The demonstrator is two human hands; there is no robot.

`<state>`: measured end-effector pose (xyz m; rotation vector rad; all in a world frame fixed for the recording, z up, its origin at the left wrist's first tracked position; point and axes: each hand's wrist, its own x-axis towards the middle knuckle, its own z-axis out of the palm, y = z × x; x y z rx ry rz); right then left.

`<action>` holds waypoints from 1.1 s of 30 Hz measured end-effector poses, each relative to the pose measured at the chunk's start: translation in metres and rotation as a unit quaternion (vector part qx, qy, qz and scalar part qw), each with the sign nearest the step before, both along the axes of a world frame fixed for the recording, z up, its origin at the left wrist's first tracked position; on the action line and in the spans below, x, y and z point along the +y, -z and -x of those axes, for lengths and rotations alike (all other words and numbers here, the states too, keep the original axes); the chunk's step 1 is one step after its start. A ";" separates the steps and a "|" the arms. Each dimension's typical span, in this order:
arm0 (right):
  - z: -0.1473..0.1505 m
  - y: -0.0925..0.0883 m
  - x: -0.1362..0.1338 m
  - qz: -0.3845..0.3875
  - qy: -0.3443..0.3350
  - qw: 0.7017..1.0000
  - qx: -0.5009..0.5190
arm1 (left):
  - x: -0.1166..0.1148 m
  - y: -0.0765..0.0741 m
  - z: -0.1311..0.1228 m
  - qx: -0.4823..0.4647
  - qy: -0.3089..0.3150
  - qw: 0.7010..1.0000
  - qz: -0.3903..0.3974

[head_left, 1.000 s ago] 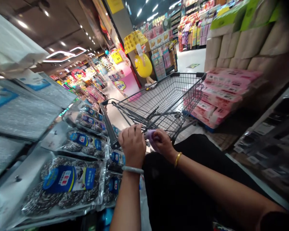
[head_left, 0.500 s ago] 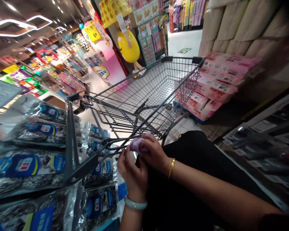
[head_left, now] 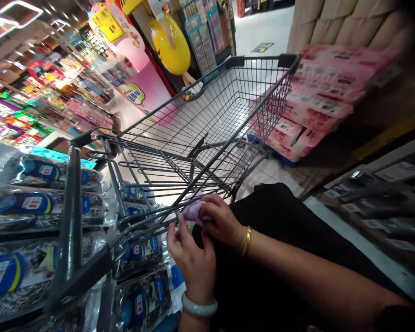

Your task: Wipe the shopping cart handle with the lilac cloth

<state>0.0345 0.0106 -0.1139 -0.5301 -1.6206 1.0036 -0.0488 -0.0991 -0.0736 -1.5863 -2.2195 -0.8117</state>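
Note:
A lilac cloth (head_left: 193,211) is bunched in my right hand (head_left: 223,218), which wears a gold bangle. The cloth rests against the side wires of a grey metal shopping cart (head_left: 207,173). My left hand (head_left: 193,253), with a pale bangle on its wrist, has its fingers bent up at the cart's wire just below the cloth. Its thumb stands apart, close to my right hand. The left fingertips partly cover the wire. Inside, the cart's basket shows bare wire mesh.
Packaged goods with blue labels (head_left: 31,203) lie left of the cart handle (head_left: 73,207). Pink packs (head_left: 318,103) are stacked at the right, near a shelf of dark items (head_left: 394,198). A pink display (head_left: 148,87) and yellow balloon (head_left: 171,44) stand beyond the cart.
The view has shifted, so the cart handle appears farther left and lower. My left hand has slid slightly down from the cloth; the right still grips it.

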 end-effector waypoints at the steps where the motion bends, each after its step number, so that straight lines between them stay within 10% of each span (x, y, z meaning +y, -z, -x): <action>1: 0.000 0.006 0.002 0.011 0.013 1.000 0.000 | 0.000 0.002 -0.002 -0.003 0.000 1.000 -0.005; 16: -0.003 0.049 0.013 0.145 0.069 0.987 -0.024 | 0.023 0.010 -0.006 -0.066 0.093 0.990 0.083; 27: -0.007 0.056 0.017 0.250 0.085 0.964 -0.042 | 0.031 0.013 -0.009 -0.088 0.100 0.986 0.099; 33: -0.005 0.031 0.013 0.145 0.028 0.988 0.031 | 0.040 0.007 -0.009 -0.100 0.097 0.988 0.061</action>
